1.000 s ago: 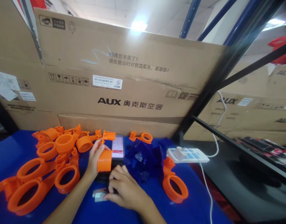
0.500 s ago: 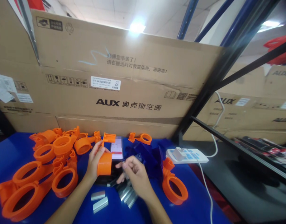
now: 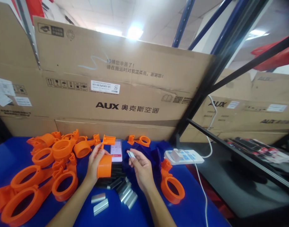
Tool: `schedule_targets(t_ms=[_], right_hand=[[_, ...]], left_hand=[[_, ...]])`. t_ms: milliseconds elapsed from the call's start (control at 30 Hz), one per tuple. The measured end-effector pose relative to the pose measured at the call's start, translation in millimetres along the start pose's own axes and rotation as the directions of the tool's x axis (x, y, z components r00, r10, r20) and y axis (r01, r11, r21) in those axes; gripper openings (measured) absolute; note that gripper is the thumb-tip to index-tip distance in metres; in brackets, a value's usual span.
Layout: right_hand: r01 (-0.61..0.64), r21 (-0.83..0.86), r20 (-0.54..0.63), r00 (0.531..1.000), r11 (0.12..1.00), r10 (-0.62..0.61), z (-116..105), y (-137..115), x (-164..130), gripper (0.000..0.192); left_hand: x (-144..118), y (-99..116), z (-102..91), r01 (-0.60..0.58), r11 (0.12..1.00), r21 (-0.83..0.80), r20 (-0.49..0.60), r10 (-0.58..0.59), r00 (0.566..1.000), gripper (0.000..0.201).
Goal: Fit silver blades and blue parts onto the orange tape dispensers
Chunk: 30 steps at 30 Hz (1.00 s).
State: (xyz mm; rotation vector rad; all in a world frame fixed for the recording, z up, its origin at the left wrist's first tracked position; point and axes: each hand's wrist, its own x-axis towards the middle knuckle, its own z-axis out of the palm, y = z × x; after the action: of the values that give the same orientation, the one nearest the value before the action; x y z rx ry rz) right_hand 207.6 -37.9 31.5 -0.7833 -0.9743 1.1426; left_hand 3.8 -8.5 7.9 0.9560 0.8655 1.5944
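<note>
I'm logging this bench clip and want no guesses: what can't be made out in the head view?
- Phone: screen blurred, its lower part hidden behind the orange ring in the left hand.
- Small pale piece pinched by the right hand: too small to identify.
- Orange clamp pile: cut off by the left and bottom edges.
- Box label: fine print too small.

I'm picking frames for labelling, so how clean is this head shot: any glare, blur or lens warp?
Head view: ceiling lights blow out to white glare; wide-angle warp bends the cardboard box top and shelf posts; phone screen is smeared, unreadable; left hand on the orange ring and right hand pinching a small metal piece are fairly sharp.
</note>
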Motion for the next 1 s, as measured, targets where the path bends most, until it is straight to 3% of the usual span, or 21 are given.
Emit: schedule_targets(t_ms=[133,300,433,600,867,1000], right_hand=[[0.136,-0.081,-0.047,0.989,0.987,-0.140,13.4,-4.3,32.6,0.039],[0.183,-0.089,-0.040,0.981,0.979,-0.187,27.6,-2.7,70.0,0.031],[0.176,-0.089,-0.038,0.983,0.980,-0.180,26.4,9.8,65.2,0.036],[0.138,-0.059,0.006,0.990,0.989,-0.138,24.5,13.5,51.1,0.040],[0.099,0.043,-0.010,0.995,0.994,-0.098,25.7,3.9,49.4,0.024],[0.069,0.061,0.045,0.996,0.996,-0.072,23.6,3.4,47.4,0.019]], left_hand=[[-0.2,-0.9,0.0,-0.012,1.000,0.004,0.020,0.012,1.000,0.048],[1.6,-2.0,-3.1,-0.024,0.999,0.027,0.008,0.023,1.000,0.049],[2.4,-4.0,-2.7,-0.015,1.000,0.011,-0.012,0.015,1.000,0.049],[-1.8,-5.4,2.1,0.000,1.000,0.022,0.041,-0.001,0.999,0.049],[-6.5,-2.5,6.9,0.030,1.000,0.005,0.023,-0.030,0.999,0.050],[-6.6,-3.0,6.9,0.050,0.999,0.005,0.026,-0.050,0.998,0.050]])
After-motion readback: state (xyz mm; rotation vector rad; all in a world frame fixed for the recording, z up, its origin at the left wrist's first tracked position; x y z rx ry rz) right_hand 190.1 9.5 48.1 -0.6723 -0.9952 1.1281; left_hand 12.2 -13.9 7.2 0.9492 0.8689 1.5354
